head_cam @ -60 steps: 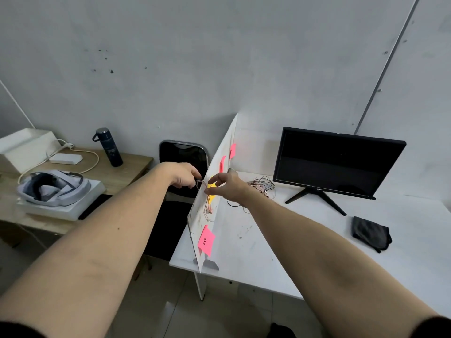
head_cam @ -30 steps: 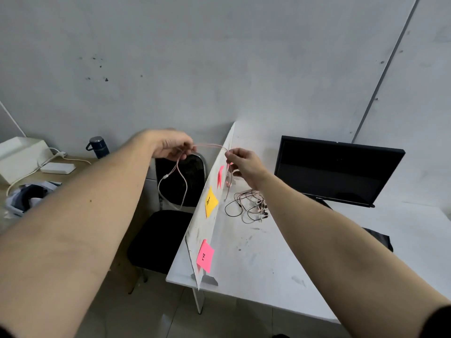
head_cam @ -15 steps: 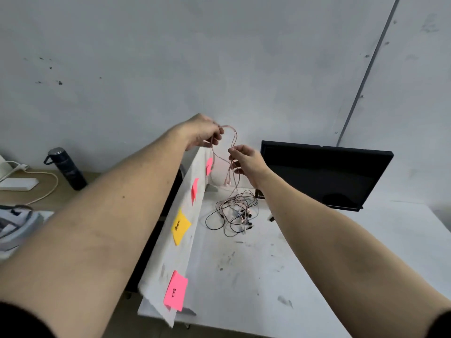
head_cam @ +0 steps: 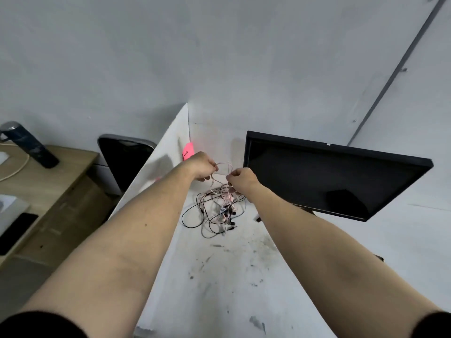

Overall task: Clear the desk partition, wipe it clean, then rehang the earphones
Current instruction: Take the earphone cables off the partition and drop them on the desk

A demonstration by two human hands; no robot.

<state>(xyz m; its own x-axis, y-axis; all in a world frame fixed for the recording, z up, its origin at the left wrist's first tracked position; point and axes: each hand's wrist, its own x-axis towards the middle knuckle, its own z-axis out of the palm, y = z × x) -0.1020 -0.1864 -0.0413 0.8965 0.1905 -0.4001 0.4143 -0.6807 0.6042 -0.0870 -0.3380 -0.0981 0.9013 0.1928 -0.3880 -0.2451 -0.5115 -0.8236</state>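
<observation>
My left hand (head_cam: 203, 168) and my right hand (head_cam: 240, 179) each pinch one end of a thin pink earphone cable (head_cam: 224, 164), which arches between them above the white desk (head_cam: 219, 276). Its lower strands hang into a tangled pile of black and pink earphones (head_cam: 214, 211) lying on the desk just below both hands. The white desk partition (head_cam: 156, 167) stands along the desk's left edge, beside my left forearm. One pink sticky note (head_cam: 187, 151) shows on it near the far end; my left arm hides the rest of its face.
A black monitor (head_cam: 324, 176) stands on the desk right of the hands. Left of the partition are a black chair (head_cam: 122, 162) and a wooden table (head_cam: 48, 186) with a dark bottle (head_cam: 29, 145) and a white cable. The desk top has dark smudges.
Both hands lifted the pink earphone cable off the partition's top edge, carried it right over the desk and lowered it toward the earphone pile. The view tilted down and closer.
</observation>
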